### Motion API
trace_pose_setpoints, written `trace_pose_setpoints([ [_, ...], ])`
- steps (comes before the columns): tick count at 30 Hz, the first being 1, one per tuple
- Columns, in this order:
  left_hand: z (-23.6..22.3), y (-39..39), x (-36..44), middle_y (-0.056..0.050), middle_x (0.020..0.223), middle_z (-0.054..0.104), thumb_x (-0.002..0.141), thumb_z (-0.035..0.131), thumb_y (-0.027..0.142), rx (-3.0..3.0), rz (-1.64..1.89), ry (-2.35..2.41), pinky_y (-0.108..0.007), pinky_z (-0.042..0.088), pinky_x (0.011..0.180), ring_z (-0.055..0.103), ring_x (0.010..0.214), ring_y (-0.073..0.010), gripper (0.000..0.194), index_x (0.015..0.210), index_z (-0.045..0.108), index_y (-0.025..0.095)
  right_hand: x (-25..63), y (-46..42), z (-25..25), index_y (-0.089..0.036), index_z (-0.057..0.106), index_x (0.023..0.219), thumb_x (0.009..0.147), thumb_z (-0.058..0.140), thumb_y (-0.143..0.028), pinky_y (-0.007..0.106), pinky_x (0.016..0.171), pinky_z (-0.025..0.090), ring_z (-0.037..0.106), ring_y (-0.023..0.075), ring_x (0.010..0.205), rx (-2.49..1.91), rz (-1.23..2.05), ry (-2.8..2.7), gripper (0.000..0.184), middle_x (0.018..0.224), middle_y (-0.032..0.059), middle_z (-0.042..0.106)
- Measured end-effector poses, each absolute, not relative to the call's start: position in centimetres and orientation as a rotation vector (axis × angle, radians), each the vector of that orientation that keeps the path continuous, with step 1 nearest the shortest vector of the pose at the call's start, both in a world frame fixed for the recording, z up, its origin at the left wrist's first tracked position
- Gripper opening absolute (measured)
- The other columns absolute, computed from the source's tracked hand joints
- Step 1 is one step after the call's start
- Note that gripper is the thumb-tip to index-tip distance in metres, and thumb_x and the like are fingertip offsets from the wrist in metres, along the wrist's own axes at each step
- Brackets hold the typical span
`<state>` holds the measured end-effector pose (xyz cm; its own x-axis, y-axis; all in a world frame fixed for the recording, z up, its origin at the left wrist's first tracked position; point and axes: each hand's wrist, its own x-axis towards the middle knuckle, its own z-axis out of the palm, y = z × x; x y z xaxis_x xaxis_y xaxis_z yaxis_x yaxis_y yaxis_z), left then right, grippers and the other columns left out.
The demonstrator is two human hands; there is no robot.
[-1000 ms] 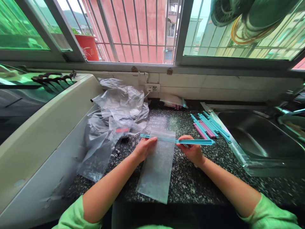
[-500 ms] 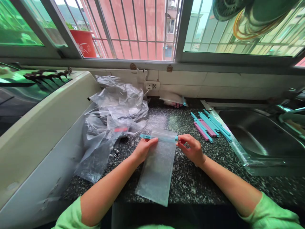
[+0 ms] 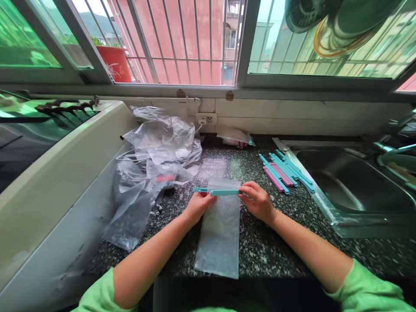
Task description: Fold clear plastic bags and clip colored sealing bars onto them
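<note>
A long light-blue bag sealing clip (image 3: 225, 192) crosses the upper part of a clear flat plastic bag (image 3: 218, 242). My left hand (image 3: 197, 208) is closed on the clip's left part and the bag's edge, thumb in front. One blue end of the clip sticks out left past my fingers. The fingers of my right hand (image 3: 258, 201) pinch the clip's right end, just past the bag's right edge. The bag hangs down from the clip toward the counter's front edge. My left fingers behind the bag are hidden.
Crumpled clear plastic bags (image 3: 162, 143) are heaped at left, beside the stove (image 3: 65, 147). More blue and pink clips (image 3: 282, 171) lie at right, near the metal sink (image 3: 341, 182). A small bag of pink pieces (image 3: 235, 138) rests by the wall below the socket (image 3: 206, 118).
The clip's blue front bar now shows in front of the bag, where before the clip looked hazy behind the plastic. The bag's lower end has swung right. Both hands keep their hold.
</note>
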<state>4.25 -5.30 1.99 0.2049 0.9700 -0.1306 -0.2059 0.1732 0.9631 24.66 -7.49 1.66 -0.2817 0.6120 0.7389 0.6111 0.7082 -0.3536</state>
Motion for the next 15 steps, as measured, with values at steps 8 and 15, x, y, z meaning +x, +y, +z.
trace_pose_setpoints([
  [8,3.2,-6.0,4.6,0.006,0.045,0.035,0.048,0.072,0.051,1.114,1.026,0.954,-0.021,0.023,0.047,0.027,0.047,-0.0054,0.044,0.046,0.045,0.016,24.6,-7.4,1.4,-0.023,0.060,0.095,0.082,0.053,-0.020,0.028,0.067,0.051,0.056,0.0144,0.076,-0.952,0.023,-1.954,0.015,0.082,0.0045,0.054],
  [15,2.2,-5.4,4.3,0.004,0.047,0.041,0.049,0.073,0.045,1.142,1.030,0.984,-0.022,0.025,0.049,0.031,0.049,-0.0071,0.037,0.049,0.051,0.015,24.4,-7.3,1.4,-0.024,0.062,0.095,0.082,0.053,-0.021,0.028,0.066,0.051,0.055,0.0143,0.075,-0.957,0.093,-1.952,0.016,0.083,0.0042,0.053],
])
